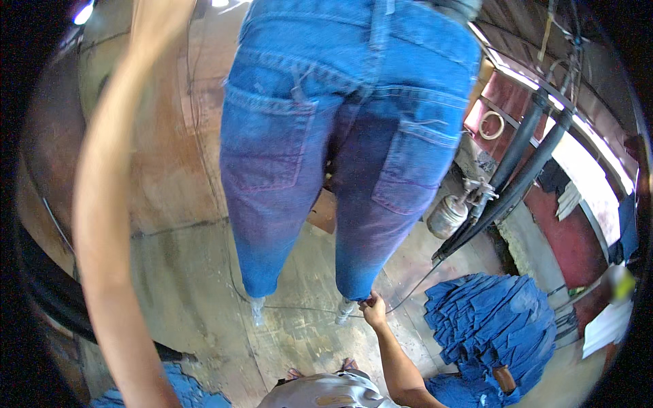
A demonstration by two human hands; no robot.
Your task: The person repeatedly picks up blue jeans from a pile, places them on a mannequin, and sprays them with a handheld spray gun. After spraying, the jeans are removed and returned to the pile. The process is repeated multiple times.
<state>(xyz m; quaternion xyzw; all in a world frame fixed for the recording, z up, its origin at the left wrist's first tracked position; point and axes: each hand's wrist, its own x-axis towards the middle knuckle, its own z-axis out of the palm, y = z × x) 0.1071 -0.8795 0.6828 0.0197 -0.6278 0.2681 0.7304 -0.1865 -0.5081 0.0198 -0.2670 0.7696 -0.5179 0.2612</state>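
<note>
A pair of blue jeans (272, 143) hangs before me with its back pockets showing, the legs pointing down. Purple-tinted patches spread over the seat and thighs. Clear, plastic-looking tips stick out below both leg hems. My right hand (373, 309) is closed on the hem of the right leg, beside the clear tip (345, 311). On the left my raised arm reaches to the top edge, left of the waistband. Only the blurred start of my left hand (162, 15) shows there; its fingers are out of sight.
A spray gun with a metal cup (449, 216) hangs at the right by thick dark hoses (520, 170). A heap of blue denim (493, 326) lies lower right, more denim (194, 391) lower left. A thin cable (299, 308) crosses behind the leg ends. A wooden panel (160, 163) stands left.
</note>
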